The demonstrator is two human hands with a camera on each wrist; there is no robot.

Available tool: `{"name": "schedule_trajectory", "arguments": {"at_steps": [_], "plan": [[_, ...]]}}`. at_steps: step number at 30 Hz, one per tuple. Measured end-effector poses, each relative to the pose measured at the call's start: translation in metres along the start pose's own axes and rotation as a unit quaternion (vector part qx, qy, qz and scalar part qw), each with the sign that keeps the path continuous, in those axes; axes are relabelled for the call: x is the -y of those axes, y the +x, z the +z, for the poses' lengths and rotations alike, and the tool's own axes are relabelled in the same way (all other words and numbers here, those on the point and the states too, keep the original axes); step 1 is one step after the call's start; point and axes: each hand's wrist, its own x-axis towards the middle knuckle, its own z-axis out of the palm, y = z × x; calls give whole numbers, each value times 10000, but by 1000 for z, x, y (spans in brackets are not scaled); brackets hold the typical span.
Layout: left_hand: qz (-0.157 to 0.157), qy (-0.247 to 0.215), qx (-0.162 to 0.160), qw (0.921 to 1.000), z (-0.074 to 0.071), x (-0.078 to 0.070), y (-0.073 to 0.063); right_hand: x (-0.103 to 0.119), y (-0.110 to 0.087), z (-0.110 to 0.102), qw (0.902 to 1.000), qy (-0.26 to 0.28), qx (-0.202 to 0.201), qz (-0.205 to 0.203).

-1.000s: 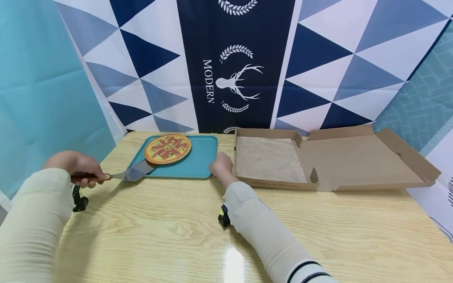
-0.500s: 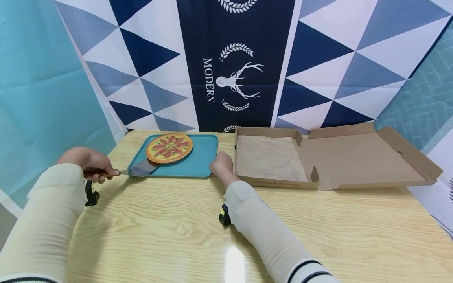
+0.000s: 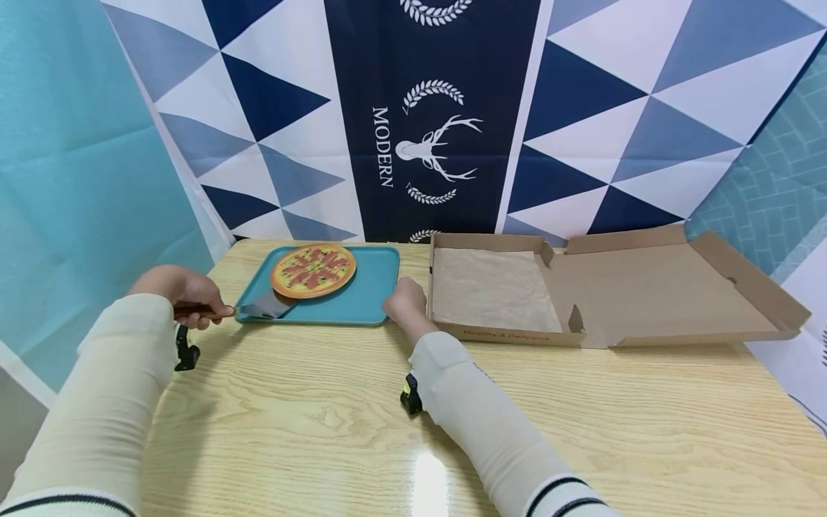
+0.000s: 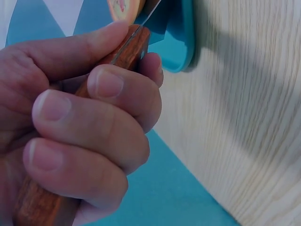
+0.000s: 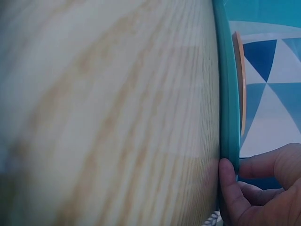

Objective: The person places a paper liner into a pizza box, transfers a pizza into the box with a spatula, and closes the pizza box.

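My left hand (image 3: 190, 293) grips the brown wooden handle (image 4: 40, 205) of a metal spatula (image 3: 270, 304), fingers wrapped round it in the left wrist view. The spatula's blade lies over the front left corner of a teal tray (image 3: 377, 276), its front edge at the near side of a round pizza (image 3: 314, 271). That pizza, with red strips on yellow, sits on the tray's left half. At the tray's front right corner is my right hand (image 3: 407, 305). Seen from the right wrist, its thumb and forefinger pinch the tray's rim (image 5: 229, 108).
Right of the tray lies an open cardboard pizza box (image 3: 504, 335), lined with brown paper (image 3: 491, 287), its lid (image 3: 665, 294) folded out to the right. A patterned cloth (image 3: 433, 64) hangs behind the wooden table (image 3: 310, 424).
My left hand has moved right and slightly away from me, pushing the spatula further over the tray. The pizza has shifted slightly right. My right hand has stayed at the tray's corner.
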Motion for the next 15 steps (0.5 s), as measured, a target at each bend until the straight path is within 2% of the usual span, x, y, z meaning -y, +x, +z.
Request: {"name": "schedule_trajectory", "arguments": {"at_steps": [7,15], "plan": [[33,-86,30,10000,5,-8,12,-1,1,1,10000,-2,-10,0],[160,-92,-7,9998,12,-27,23,-2,2,2,9999,-86,-51,-18]]}}
